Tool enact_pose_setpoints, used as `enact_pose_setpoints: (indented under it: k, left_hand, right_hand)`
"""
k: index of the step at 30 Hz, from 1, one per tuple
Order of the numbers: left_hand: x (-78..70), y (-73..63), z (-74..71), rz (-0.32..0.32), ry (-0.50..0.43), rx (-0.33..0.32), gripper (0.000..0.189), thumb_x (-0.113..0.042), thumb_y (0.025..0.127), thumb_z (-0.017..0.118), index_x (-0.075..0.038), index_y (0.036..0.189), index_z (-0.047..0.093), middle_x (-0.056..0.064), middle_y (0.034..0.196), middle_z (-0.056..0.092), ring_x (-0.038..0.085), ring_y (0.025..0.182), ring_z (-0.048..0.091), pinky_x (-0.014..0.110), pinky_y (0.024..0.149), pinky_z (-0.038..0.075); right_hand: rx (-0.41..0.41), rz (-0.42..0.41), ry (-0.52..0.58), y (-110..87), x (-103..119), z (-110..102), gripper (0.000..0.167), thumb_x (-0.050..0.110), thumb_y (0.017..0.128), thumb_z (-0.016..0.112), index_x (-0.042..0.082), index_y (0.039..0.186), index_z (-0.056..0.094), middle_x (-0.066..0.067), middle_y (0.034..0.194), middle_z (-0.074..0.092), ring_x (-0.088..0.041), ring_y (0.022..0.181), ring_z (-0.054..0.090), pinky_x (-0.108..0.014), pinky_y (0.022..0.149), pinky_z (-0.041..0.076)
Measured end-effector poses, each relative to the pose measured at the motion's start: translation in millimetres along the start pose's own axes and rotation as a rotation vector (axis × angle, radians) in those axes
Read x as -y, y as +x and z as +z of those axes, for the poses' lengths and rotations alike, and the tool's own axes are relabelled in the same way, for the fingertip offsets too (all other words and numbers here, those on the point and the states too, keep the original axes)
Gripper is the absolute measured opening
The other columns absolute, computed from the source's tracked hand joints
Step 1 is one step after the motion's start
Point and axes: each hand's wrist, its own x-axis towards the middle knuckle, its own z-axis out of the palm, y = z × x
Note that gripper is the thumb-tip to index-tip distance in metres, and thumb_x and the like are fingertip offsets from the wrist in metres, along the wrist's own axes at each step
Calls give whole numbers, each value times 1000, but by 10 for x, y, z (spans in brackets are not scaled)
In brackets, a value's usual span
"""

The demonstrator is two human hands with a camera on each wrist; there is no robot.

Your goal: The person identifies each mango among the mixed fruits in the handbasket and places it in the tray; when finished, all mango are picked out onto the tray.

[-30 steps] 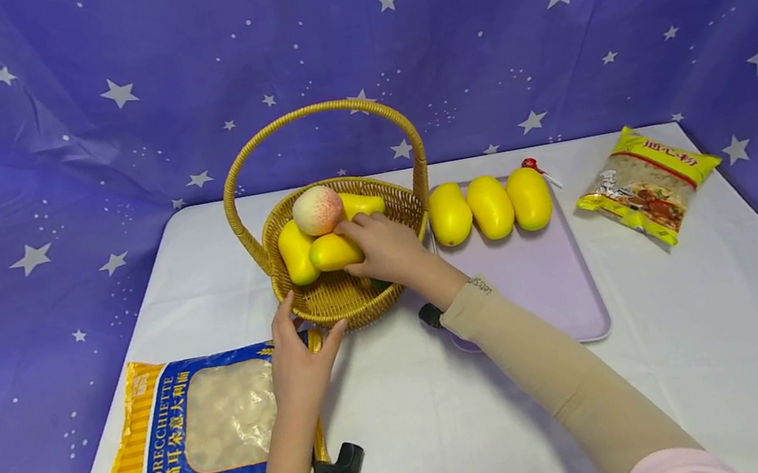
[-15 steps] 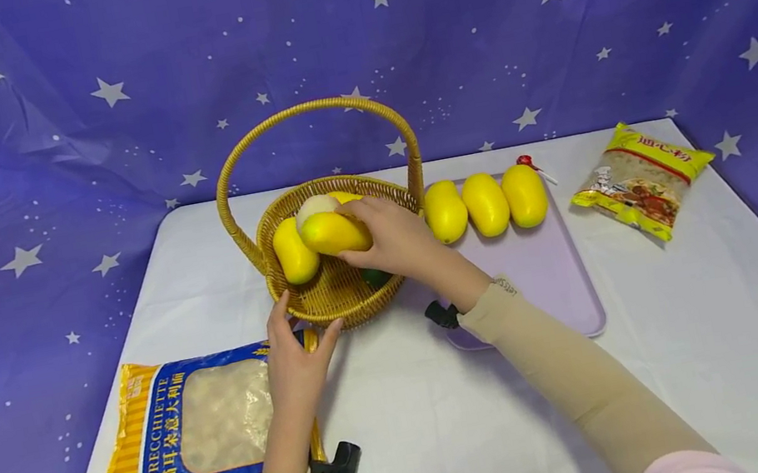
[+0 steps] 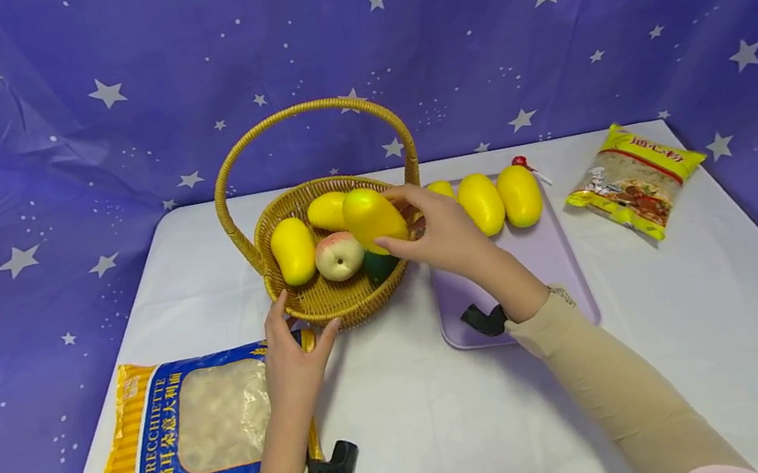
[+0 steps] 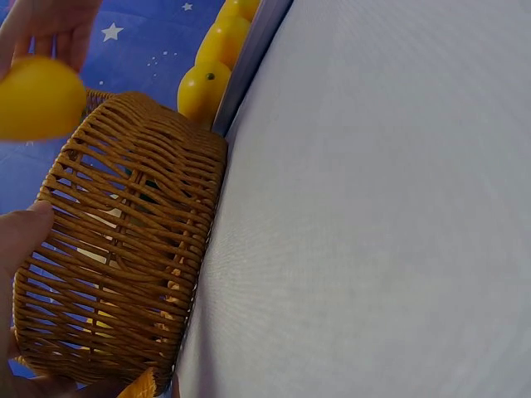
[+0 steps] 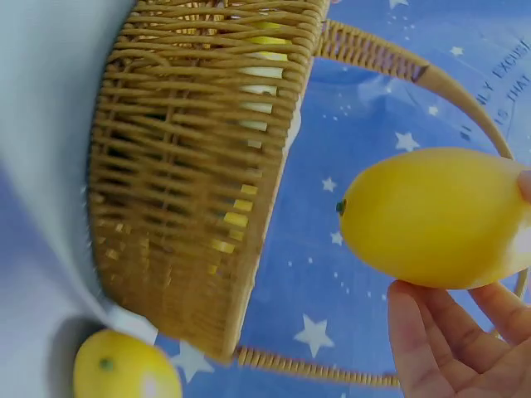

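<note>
My right hand (image 3: 449, 228) pinches a yellow mango (image 3: 372, 219) between thumb and fingers, over the right side of the wicker basket (image 3: 339, 311). In the right wrist view that mango (image 5: 440, 217) hangs above the rim level, its small green stem end showing. With thumb and fingers spread, my left hand (image 3: 294, 370) holds the basket's near left wall from outside. Inside the basket lie a mango (image 3: 294, 251) at the left, another mango (image 3: 327, 212) at the back, a peach (image 3: 340, 256), and a dark green fruit (image 3: 379, 268) partly hidden under the held mango.
A lilac tray (image 3: 541, 292) to the right carries a row of three mangoes, the middle mango (image 3: 481, 204) among them. A red lollipop (image 3: 522, 162) lies behind it. A yellow food packet (image 3: 636, 183) sits far right; a blue orecchiette bag (image 3: 192, 430) lies front left.
My right hand has lifted a mango from the basket's middle and carried it right. The peach has rolled down toward the basket's front. My left hand has stayed at the basket.
</note>
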Motion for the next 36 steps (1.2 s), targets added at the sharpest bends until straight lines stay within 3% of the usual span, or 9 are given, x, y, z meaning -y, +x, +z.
enact_pose_setpoints:
  k: [8, 17, 21, 27, 36]
  left_hand:
    - [3, 5, 4, 7, 3, 0, 92, -56, 83, 68, -19, 153, 21, 13, 151, 30, 31, 123, 49, 51, 94, 43]
    - [18, 16, -3, 10, 1, -2, 92, -57, 83, 68, -19, 153, 22, 13, 151, 30, 32, 122, 50, 51, 93, 44]
    - [21, 24, 3, 11, 4, -14, 92, -57, 83, 68, -20, 153, 23, 12, 151, 31, 31, 123, 50, 51, 94, 43]
    - [21, 25, 14, 16, -8, -17, 92, -56, 82, 69, -19, 153, 24, 11, 151, 32, 30, 122, 50, 49, 95, 43]
    - [6, 22, 12, 8, 8, -12, 92, -57, 82, 69, -20, 153, 23, 11, 150, 32, 30, 123, 50, 51, 95, 43]
  right_hand:
    - [-25, 144, 111, -286, -227, -230, 59, 35, 83, 76, 9, 131, 55, -7, 115, 61, -23, 98, 59, -39, 84, 52]
    - [30, 346, 116, -551, -639, -235, 57, 32, 86, 73, 0, 129, 55, -16, 110, 63, -30, 99, 58, -42, 87, 48]
    - [81, 423, 137, -600, -775, -197, 62, 37, 88, 71, -1, 132, 52, -16, 109, 60, -28, 95, 57, -40, 83, 48]
    - [160, 528, 216, -642, -899, -129, 64, 40, 89, 68, -2, 133, 48, -19, 108, 61, -28, 77, 64, -40, 78, 52]
    - [189, 591, 257, -659, -1010, -77, 62, 42, 92, 63, -2, 134, 48, -22, 113, 62, -22, 73, 65, -36, 75, 53]
